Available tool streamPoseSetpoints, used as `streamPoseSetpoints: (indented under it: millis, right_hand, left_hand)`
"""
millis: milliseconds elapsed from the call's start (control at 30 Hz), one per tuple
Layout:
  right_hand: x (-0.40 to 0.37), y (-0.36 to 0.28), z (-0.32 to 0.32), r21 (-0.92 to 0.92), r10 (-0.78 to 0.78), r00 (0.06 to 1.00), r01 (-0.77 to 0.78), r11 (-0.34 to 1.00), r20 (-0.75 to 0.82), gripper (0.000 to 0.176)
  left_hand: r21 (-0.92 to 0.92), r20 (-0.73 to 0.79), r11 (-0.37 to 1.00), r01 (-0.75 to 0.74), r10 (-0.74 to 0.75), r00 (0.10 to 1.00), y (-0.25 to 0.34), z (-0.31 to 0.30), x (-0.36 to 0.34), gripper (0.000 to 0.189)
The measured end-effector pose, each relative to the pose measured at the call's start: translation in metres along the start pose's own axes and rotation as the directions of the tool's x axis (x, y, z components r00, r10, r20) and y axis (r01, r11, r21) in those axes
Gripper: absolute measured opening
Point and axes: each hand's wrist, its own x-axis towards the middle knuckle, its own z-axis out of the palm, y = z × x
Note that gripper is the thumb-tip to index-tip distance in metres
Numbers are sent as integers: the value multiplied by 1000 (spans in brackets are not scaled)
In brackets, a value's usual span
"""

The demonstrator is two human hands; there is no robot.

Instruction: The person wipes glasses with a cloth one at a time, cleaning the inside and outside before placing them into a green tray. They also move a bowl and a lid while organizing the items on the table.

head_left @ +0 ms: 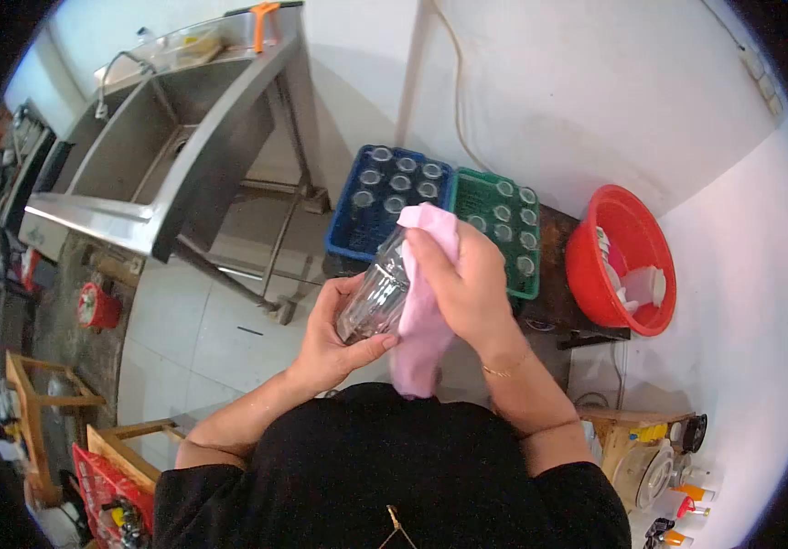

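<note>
A clear drinking glass [377, 297] is tilted in front of my chest, its lower end gripped by my left hand [339, 331]. My right hand [467, 279] is closed around a pink cloth [426, 320], pressing it against the upper end of the glass. Part of the cloth hangs down below the hand. Beyond my hands stand a blue crate [343, 224] and a green crate [476, 188], each with several glasses standing in it. The rim of the glass I hold is hidden by the cloth and fingers.
To the left is a steel sink [151, 220] with a tap [124, 62]. A red tub [595, 265] with white containers inside sits at the right, against the white wall. Wooden stools [124, 448] are at the lower left. A shelf with jars [641, 471] stands at the lower right.
</note>
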Motion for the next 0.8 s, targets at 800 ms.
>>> streamPoseSetpoints:
  millis: [800]
  right_hand:
    - [32, 15, 52, 698, -49, 812, -468, 542, 582, 30]
  left_hand:
    - [-645, 707, 358, 675, -57, 705, -11, -128, -51, 74]
